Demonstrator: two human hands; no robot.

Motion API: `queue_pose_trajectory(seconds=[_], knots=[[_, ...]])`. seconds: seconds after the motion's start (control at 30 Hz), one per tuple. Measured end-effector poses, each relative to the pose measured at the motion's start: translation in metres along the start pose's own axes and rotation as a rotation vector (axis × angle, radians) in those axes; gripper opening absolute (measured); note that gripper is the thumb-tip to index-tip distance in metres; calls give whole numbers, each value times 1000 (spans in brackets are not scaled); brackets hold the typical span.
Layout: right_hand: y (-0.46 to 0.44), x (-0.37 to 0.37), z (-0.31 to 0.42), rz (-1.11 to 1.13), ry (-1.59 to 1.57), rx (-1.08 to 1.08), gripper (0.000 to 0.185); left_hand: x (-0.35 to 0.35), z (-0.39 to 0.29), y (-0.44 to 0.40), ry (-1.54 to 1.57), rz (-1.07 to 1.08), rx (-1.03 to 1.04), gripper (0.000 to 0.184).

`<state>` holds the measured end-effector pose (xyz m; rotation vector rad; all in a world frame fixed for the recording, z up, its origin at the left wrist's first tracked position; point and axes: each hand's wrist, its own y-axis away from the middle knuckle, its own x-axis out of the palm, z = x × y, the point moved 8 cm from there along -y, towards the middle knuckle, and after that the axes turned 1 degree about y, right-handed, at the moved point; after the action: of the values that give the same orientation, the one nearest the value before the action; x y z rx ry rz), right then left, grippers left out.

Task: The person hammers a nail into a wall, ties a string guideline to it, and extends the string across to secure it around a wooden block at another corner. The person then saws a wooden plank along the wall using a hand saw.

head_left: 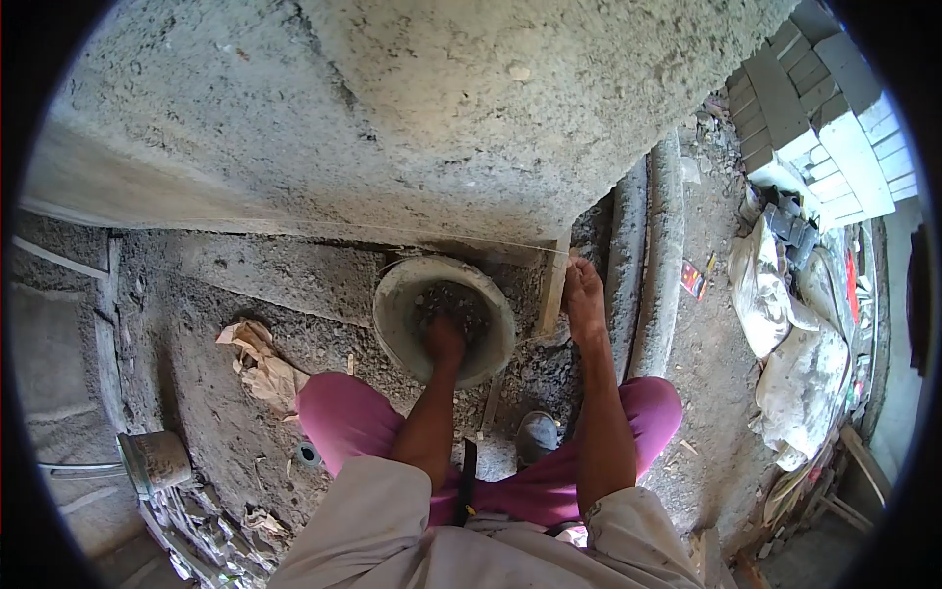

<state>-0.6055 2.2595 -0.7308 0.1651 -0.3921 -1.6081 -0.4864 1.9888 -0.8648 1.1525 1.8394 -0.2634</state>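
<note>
My left hand [446, 339] reaches down inside a round, mortar-stained bucket [391, 319] with dark, lumpy material [469, 304] at its bottom. Its fingers are hidden in shadow there. To the right, my right hand [582, 285] is closed beside the upper part of an upright wooden strip [553, 290]. Its fingertips are at the end of a thin string [471, 237] that runs left along the base of the rough concrete wall [442, 128]; what they pinch is too small to make out.
Crumpled brown paper [263, 361] lies left of the bucket. A smaller bucket [157, 461] stands at lower left. Thick pipe-like lengths [659, 245] run along the right side. Farther right are white sacks [800, 363] and stacked blocks [814, 108]. Rubble covers the ground.
</note>
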Motion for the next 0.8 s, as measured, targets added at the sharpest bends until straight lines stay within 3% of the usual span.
queue_pose_trajectory(seconds=[0.3, 0.37, 0.5, 0.53, 0.6, 0.67, 0.7, 0.77, 0.8], knots=[[4, 0, 3, -15, -19, -8, 28, 23, 13, -6, -152, 124, 79, 34], [3, 0, 1, -17, -30, -12, 28, 18, 8, -4, -144, 18, 214, 23], [-2, 0, 0, -11, -45, -91, 28, 45, 32, -12, -198, -29, 420, 22], [1, 1, 2, -9, -53, -89, 28, 27, 26, -8, 96, 46, 242, 21], [5, 1, 3, 1, -38, 21, 28, -16, -9, 11, 380, 102, 61, 20], [2, 3, 0, 28, -65, 28, 29, -60, -36, 32, 726, -110, -192, 20], [0, 2, -2, 39, -59, 42, 30, -69, -43, 36, 729, -118, -188, 20], [-5, -2, -15, 60, -94, 41, 34, -90, -71, 48, 648, -169, 87, 20], [-6, -3, -15, 61, -92, 32, 34, -100, -82, 58, 655, -172, 93, 20]])
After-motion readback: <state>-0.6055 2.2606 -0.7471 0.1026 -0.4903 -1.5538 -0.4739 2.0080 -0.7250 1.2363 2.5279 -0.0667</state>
